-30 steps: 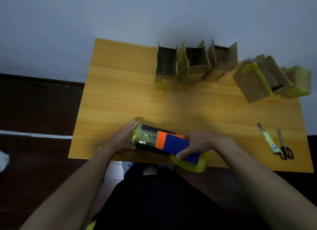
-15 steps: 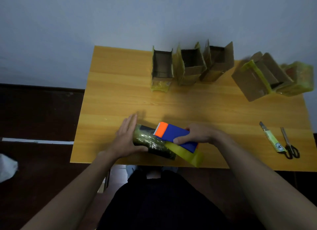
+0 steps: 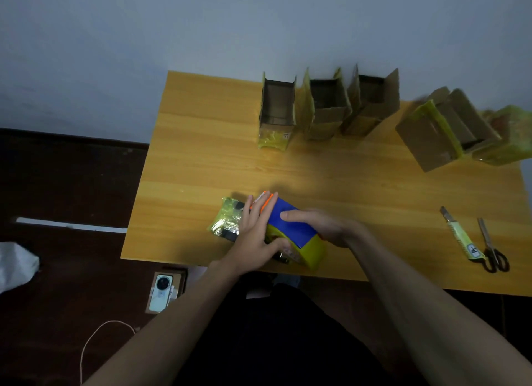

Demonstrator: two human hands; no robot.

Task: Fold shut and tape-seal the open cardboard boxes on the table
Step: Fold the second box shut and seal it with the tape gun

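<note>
The left hand (image 3: pixel 254 235) has slid from the box's left end onto its top, fingers flat beside the tape dispenser (image 3: pixel 290 230), which the right hand (image 3: pixel 316 227) has drawn back toward the near table (image 3: pixel 201 155) edge, covering more of the wrapped box (image 3: pixel 227 221)

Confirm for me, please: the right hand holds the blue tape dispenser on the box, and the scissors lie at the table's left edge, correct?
Not quite. The head view shows the scissors near the table's right edge, beside the utility knife. The rest stands: the right hand holds the blue tape dispenser on the box.
</note>
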